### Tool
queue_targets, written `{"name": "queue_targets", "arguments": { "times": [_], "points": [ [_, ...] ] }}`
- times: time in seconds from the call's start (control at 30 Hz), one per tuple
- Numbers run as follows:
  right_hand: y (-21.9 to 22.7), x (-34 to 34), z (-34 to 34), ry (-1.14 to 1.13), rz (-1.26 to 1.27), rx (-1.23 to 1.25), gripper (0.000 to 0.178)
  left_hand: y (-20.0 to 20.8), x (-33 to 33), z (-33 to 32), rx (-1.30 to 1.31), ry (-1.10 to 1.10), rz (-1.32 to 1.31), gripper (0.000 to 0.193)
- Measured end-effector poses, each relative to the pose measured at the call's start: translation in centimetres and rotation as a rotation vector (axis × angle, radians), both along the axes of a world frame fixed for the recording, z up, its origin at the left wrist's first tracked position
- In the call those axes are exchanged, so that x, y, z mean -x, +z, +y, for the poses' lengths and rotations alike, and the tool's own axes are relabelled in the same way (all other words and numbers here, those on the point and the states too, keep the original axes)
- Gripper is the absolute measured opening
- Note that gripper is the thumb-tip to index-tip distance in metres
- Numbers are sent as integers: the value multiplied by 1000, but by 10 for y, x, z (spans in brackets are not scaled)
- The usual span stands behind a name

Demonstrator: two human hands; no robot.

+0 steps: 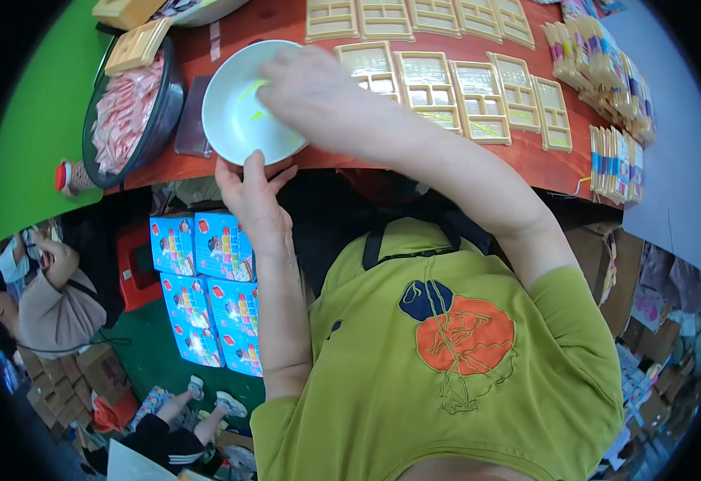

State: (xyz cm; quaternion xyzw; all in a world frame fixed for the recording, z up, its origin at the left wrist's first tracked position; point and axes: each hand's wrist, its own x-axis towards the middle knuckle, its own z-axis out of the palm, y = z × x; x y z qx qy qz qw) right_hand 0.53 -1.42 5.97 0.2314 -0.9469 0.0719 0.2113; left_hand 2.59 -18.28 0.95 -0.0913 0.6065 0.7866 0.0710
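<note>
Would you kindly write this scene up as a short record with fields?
Left hand: holds bowl at near rim
Right hand: blurred, over bowl's right side; grip unclear
Bowl: white, with a few yellow-green strips
Trays: two rows on red table, some with similar strips
Table's left: dark tub, pink packets inside

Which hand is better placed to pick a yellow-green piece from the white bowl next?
Probably the right hand: though blurred, it is over the white bowl, close to the yellow-green pieces. The left hand is at the near rim, apparently steadying it.
</note>
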Motion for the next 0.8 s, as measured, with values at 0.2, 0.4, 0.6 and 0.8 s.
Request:
{"name": "queue_targets", "arguments": {
  "times": [0.2, 0.4, 0.6, 0.8],
  "points": [
    [-18, 30, -33, -283, -242, -332, 19, 7, 2, -2, 5, 18, 5, 59],
    [-1, 26, -21, -203, -427, -132, 12, 21, 10, 5, -43, -28, 4, 59],
    [-5, 20, 4, -122, -69, 100, 15, 22, 21, 17, -57, -105, -40, 59],
    [-19, 30, 38, 3, -67, 596, 23, 20, 12, 14, -37, -54, -68, 62]
  ]
}}
